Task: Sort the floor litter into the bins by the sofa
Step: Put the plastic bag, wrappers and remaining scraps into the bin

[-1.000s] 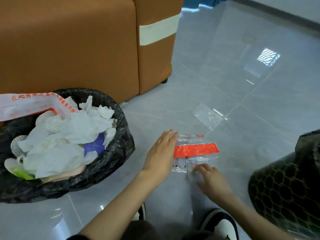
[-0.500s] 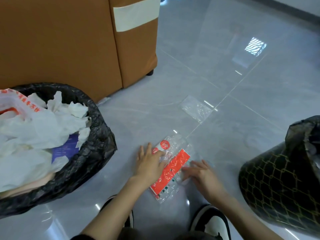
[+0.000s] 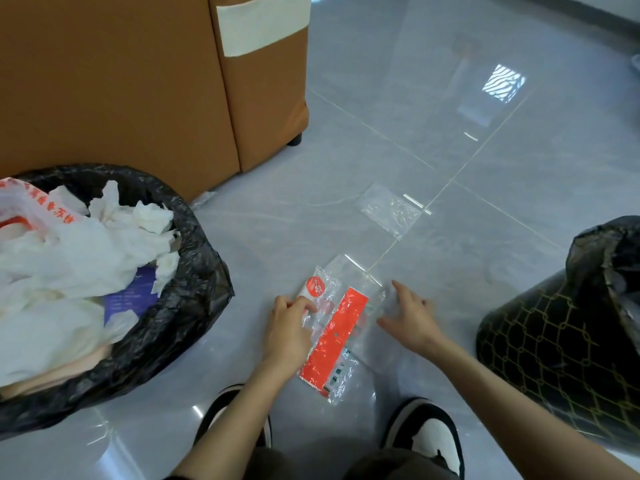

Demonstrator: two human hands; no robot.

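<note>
On floor (image 3: 450, 161) | wrapper (image 3: 334, 337) | left hand (image 3: 289, 329) pinches its left edge | right hand (image 3: 410, 320) splayed (touching right edge)

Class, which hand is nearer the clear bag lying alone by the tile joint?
Right. The right hand is on the near side of the clear bag; the left hand is farther back and leftward.

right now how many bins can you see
2. One black-bagged bin, heaped with tissues, at the left beside the sofa; one gold-patterned bin at the right edge.
</note>
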